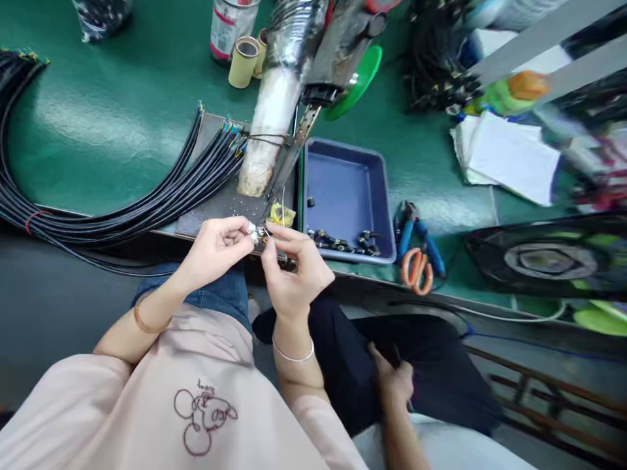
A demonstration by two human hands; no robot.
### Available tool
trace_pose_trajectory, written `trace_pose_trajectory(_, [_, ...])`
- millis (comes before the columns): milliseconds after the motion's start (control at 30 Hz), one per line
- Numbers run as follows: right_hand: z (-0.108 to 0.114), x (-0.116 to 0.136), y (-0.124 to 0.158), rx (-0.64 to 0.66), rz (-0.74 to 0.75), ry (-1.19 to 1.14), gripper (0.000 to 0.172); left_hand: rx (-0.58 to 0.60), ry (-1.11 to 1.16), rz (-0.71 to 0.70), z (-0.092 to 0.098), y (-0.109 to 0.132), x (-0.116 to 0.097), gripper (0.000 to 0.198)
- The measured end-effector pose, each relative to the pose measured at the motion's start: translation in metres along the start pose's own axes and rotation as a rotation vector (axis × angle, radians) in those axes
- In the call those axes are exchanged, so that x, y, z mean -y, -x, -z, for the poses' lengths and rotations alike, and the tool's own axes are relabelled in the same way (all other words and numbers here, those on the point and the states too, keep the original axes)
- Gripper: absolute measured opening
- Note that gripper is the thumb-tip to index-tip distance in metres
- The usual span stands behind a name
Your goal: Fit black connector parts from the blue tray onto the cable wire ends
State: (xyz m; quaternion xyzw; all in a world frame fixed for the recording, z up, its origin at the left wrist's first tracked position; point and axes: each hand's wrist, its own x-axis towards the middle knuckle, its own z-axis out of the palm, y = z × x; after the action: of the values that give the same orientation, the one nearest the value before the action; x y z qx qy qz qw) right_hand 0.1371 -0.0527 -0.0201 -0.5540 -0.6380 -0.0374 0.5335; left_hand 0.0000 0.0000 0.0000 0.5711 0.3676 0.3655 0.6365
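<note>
My left hand point(223, 251) and my right hand point(296, 264) meet at the table's front edge, fingertips pinched. Between them is a small metallic connector point(260, 232), largely covered by the fingers. Its fine details are too small to tell. Just above my fingertips, the tip of a clamped soldering iron point(289, 160) points down. A yellow sponge-like piece point(283, 215) lies right behind my right fingers. To the left, a bundle of black cables point(196, 186) with coloured wire ends rests on a dark board point(189, 223).
A blue-grey tray point(345, 147) with several small black connectors point(343, 243) stands on the right. Beside it lie blue-handled pliers point(405, 235) and orange-handled scissors point(417, 269). A white-ended duct point(267, 124) hangs over the board. A co-worker's hand point(394, 378) is at the lower right.
</note>
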Motion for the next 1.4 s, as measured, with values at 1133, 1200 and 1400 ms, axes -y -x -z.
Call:
trace_pose_trajectory(1133, [0.008, 0.005, -0.026, 0.110, 0.062, 0.051, 0.016, -0.060, 0.004, -0.005, -0.001, -0.014, -0.017, 0.013])
trace_pose_trajectory(1200, [0.009, 0.007, -0.028, 0.121, 0.069, 0.063, 0.016, -0.059, 0.001, -0.010, -0.001, -0.014, -0.018, 0.013])
trace_pose_trajectory(1400, [0.012, 0.008, -0.030, 0.145, 0.087, 0.096, 0.016, -0.030, -0.011, 0.007, 0.001, -0.013, -0.017, 0.013])
